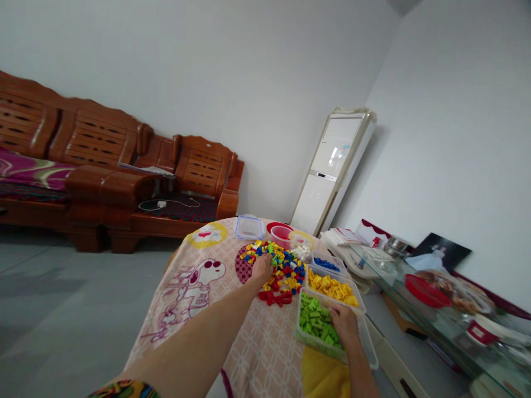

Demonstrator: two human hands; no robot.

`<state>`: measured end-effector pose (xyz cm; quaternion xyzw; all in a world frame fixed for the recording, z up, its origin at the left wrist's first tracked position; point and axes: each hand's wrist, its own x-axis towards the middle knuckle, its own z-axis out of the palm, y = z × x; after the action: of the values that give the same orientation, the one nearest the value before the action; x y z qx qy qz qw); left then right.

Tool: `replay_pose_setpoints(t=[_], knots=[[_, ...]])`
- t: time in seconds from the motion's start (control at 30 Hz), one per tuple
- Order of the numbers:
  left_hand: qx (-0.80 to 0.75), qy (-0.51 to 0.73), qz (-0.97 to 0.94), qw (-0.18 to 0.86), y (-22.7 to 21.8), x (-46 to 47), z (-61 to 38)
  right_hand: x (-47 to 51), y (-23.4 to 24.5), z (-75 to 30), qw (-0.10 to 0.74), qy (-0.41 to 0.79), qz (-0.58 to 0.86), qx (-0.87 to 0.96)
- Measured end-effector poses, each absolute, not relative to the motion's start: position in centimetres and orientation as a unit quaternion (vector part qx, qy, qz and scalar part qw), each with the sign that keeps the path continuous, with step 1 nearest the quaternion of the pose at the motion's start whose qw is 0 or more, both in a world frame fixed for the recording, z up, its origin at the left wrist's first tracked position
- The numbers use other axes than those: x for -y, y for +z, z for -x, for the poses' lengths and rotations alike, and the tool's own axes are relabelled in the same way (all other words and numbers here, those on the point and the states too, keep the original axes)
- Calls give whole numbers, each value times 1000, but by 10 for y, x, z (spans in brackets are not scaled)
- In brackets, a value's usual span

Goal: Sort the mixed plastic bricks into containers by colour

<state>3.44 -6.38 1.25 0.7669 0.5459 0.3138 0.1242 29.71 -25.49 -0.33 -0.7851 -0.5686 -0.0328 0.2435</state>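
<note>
A loose pile of toy building blocks [286, 265] in red, blue, yellow and green lies on a cloth-covered table. My left hand [261, 270] reaches into the left side of this pile, its fingers closed on a small green block [271, 262], partly hidden. A clear container of green blocks [315, 318] stands at the near right. At its right rim is my right hand [344, 323], fingers curled together over the green blocks; what they hold, if anything, is hidden. Behind are a container of yellow blocks [332, 287] and one of blue blocks [326, 264].
White pieces [301, 252] lie behind the pile, near a pink-looking round bowl [281, 235]. A clear lid with blue edging [249, 227] is at the far edge. The patterned tablecloth [232, 331] covers the table. Right stands a cluttered glass-topped cabinet [415, 298]; left, a wooden sofa [103, 143].
</note>
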Motion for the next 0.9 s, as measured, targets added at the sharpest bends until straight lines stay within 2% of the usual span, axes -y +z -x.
replay_pose_setpoints(t=[0.3, 0.43, 0.63, 0.9], knots=[[-531, 343, -763, 137, 27, 66, -40, 254, -5, -299, 248, -30, 778, 577], [-474, 388, -775, 154, 37, 86, -59, 252, -5, -300, 242, -21, 779, 578], [-279, 452, -817, 225, 39, 141, -98, 250, -6, -301, 256, -4, 778, 574], [-283, 433, -772, 370, 35, 172, -121, 250, -9, -305, 258, -4, 774, 578]])
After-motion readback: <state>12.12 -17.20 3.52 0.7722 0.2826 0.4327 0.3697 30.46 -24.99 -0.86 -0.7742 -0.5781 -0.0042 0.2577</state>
